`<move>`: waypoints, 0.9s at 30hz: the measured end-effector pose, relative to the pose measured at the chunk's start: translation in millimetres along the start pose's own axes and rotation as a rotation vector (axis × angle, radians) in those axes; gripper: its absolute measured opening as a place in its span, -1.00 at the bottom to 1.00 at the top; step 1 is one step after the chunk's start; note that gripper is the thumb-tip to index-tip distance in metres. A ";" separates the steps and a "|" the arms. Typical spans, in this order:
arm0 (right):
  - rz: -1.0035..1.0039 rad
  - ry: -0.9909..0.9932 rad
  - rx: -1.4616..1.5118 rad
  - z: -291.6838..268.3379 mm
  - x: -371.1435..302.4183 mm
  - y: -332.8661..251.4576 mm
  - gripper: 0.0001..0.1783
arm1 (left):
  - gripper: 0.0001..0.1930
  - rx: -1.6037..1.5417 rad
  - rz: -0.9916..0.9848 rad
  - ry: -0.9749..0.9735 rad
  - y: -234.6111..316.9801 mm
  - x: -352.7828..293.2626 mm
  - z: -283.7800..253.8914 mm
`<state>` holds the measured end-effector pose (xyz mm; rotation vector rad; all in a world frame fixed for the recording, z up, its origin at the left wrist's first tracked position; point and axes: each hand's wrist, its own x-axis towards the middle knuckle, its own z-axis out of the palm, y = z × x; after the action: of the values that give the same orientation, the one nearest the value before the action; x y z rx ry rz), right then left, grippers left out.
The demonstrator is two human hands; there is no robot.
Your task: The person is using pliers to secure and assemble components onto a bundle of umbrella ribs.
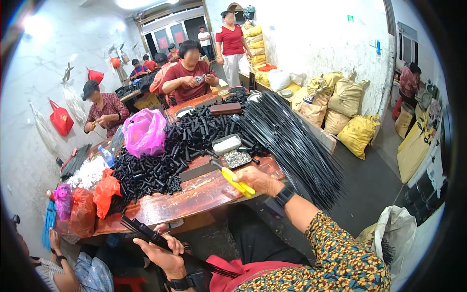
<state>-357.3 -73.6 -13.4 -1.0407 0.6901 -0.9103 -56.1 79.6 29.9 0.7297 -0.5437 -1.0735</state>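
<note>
My right hand (260,181) is closed round yellow-handled pliers (237,182), held above the table's near edge with their dark jaws toward the tabletop. Low in the view, my left hand (165,255) grips a bundle of thin black rods (146,231), its fingers curled over them. The rods slant from upper left down across my lap toward my red apron (228,266). Past the pliers lie a shallow black tray of small metal pieces (237,158) and a white box (226,144). Black tubular parts (160,170) are heaped across the worn reddish table (165,208).
A large sheaf of black rods (296,146) overhangs the table's right side. A pink bag (144,131) and orange bags (106,192) sit left. Co-workers (190,80) surround the table, one close at lower left (61,267). Filled sacks (345,100) line the right wall.
</note>
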 end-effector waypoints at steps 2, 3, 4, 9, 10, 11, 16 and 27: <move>0.003 -0.194 0.005 43.3 -24.0 -19.4 -0.56 | -0.16 0.028 -0.050 0.044 -1.0 4.5 -11.9; 0.025 -0.247 -0.043 58.5 -30.3 -20.8 -0.57 | -0.15 0.041 -0.059 0.036 -3.5 6.8 -16.7; 0.058 -0.310 -0.084 72.7 -35.0 -15.6 -0.58 | -0.16 0.010 -0.090 0.018 -2.6 8.1 -21.3; -0.257 -0.119 -0.825 108.4 -36.5 26.6 -0.56 | -0.22 -0.013 -0.176 -0.001 -5.3 13.9 -2.0; -0.398 -0.118 -0.993 111.1 -36.4 31.2 -0.53 | -0.22 0.019 -0.144 -0.020 -7.5 17.2 -1.1; -0.507 -0.101 -1.138 117.8 -39.5 35.0 -0.46 | -0.23 0.034 -0.130 -0.017 -5.6 15.9 0.0; -0.609 -0.075 -1.266 146.1 -29.1 42.8 -0.27 | -0.21 0.123 -0.117 0.035 -3.6 7.3 3.0; -0.896 0.119 -1.331 151.1 -18.4 61.0 -0.22 | -0.19 0.130 -0.133 -0.011 -4.3 1.6 2.7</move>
<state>-222.0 19.0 -14.1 -2.6312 0.9555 -1.2653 -59.9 76.2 28.5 0.8846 -0.5848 -1.1742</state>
